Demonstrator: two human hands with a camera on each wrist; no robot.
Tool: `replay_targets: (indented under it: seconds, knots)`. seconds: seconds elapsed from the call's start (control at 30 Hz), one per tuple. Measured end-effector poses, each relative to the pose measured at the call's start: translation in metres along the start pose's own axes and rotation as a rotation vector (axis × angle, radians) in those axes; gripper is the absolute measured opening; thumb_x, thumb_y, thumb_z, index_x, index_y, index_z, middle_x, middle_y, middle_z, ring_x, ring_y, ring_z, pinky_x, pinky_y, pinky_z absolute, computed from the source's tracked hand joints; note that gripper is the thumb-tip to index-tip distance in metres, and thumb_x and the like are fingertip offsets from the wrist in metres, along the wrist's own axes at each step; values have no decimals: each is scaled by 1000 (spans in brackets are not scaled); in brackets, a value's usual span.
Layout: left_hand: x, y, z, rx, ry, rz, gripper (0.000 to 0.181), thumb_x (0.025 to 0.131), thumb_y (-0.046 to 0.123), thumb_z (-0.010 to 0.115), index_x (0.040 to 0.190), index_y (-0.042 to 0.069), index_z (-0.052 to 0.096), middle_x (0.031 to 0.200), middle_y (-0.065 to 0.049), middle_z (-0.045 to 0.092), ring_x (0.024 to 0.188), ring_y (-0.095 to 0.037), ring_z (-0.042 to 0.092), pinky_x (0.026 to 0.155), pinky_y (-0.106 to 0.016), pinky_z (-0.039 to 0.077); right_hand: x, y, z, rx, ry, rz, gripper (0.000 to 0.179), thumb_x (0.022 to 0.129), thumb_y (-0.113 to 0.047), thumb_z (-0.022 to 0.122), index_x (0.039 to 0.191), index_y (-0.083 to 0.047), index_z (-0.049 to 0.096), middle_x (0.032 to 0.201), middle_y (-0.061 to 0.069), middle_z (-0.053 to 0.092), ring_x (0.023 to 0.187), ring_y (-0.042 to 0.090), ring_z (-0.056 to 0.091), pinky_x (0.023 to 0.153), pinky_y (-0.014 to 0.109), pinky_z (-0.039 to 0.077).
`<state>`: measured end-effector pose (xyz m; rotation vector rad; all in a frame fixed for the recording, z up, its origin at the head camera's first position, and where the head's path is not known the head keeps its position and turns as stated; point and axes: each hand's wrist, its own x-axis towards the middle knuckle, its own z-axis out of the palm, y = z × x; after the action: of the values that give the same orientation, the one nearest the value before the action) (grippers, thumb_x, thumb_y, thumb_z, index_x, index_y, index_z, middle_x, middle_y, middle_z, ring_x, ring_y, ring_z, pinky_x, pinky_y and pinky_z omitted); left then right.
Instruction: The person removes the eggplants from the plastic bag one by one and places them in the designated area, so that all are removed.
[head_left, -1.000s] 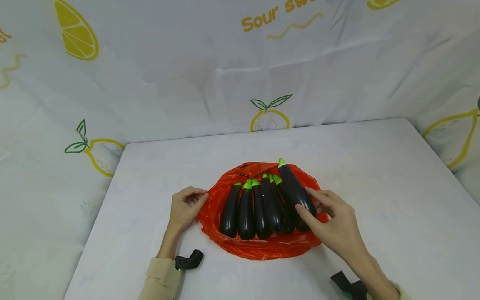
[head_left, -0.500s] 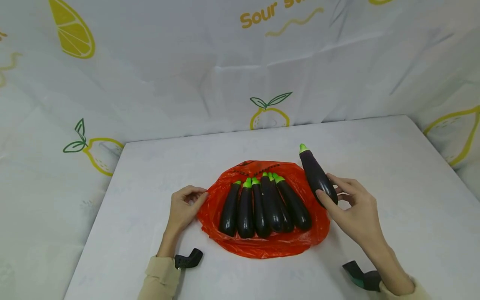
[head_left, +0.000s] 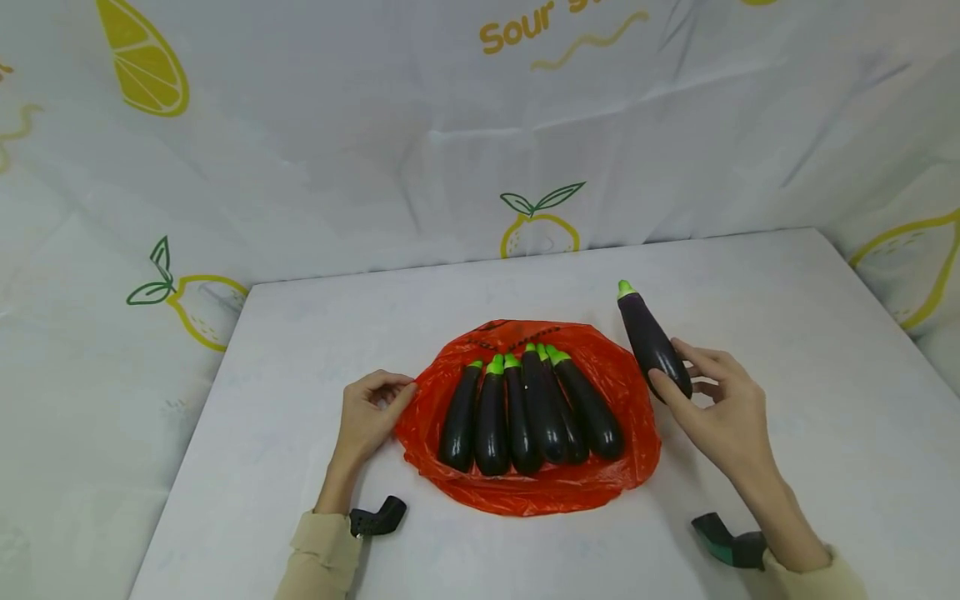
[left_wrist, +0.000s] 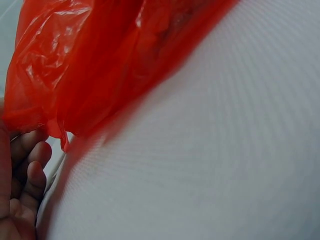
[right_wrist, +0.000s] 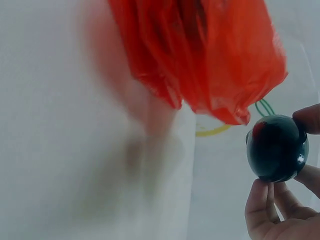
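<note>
My right hand (head_left: 723,412) grips an eggplant (head_left: 651,342) by its thick lower end, green stem pointing up and away, just right of a red plastic bag (head_left: 480,496). In the right wrist view the dark rounded end of this eggplant (right_wrist: 277,147) sits between thumb and fingers. Several more eggplants (head_left: 491,425) lie side by side on the opened bag, green stems toward the back. At the bag's left edge my left hand (head_left: 367,415) pinches the plastic between thumb and forefinger. The left wrist view has the bag (left_wrist: 100,65) hanging by the fingers.
A white table (head_left: 315,333) lies beneath the bag. Behind it hangs a pale cloth (head_left: 337,150) printed with lemons and lettering. A black wrist mount (head_left: 378,517) is on the left wrist and another wrist mount (head_left: 727,542) on the right.
My right hand has carried the eggplant from above the row to the right and slightly back, past the bag's right edge. The left hand has held its place on the bag.
</note>
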<state>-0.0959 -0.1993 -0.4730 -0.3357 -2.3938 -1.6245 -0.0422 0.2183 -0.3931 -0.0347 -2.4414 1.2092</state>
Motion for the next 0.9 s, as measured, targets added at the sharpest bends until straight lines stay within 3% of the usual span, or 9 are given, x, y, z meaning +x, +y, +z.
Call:
replay_targets:
  seconds: [0.4, 0.9]
  knots:
    - [0, -1, 0, 5, -6, 21, 11, 89, 1, 74, 93, 10, 79, 78, -7, 70, 69, -8, 55, 64, -17, 47, 2, 23, 1, -15, -3, 67, 46, 86, -9, 77, 129, 4, 67, 117, 25, 65, 89, -12, 46, 76, -4, 39]
    - [-2, 0, 2, -3, 10, 13, 12, 86, -2, 75, 93, 8, 79, 78, -11, 70, 69, -6, 55, 64, -16, 47, 2, 33, 2, -96, -45, 120, 47, 88, -15, 76, 130, 5, 66, 118, 26, 65, 86, -16, 43, 74, -6, 36]
